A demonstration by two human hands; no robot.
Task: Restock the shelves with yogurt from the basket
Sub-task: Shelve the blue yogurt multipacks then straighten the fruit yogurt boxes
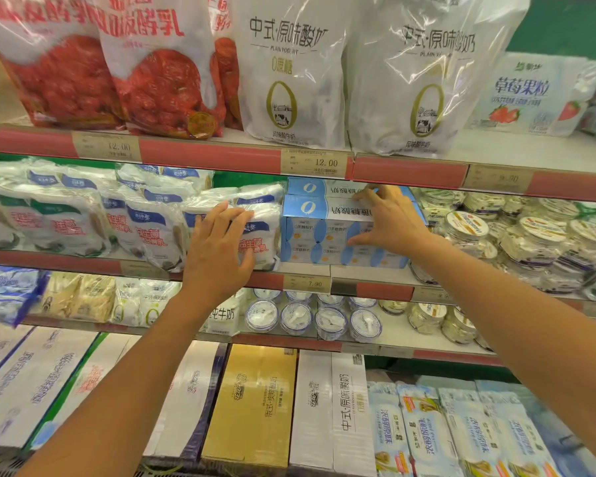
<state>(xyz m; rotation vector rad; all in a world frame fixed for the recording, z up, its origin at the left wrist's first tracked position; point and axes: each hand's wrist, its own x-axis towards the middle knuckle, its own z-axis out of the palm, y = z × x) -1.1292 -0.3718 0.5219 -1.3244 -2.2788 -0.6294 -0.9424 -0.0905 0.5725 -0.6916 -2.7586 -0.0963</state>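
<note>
A light-blue multipack of yogurt cups (324, 232) stands on the middle shelf (307, 271), with a second blue pack (317, 188) on top of it. My right hand (389, 222) grips the right end of the lower pack, fingers over its top edge and thumb against its front. My left hand (221, 249) lies with spread, straight fingers against a white bagged yogurt pack (265, 235) just left of the blue pack. The basket is out of view.
Large white and red yogurt bags (289, 74) fill the top shelf. Round lidded tubs (516, 235) sit right of the blue pack. Below are small cups (310, 318), and boxed cartons (255, 407) lie on the bottom shelf.
</note>
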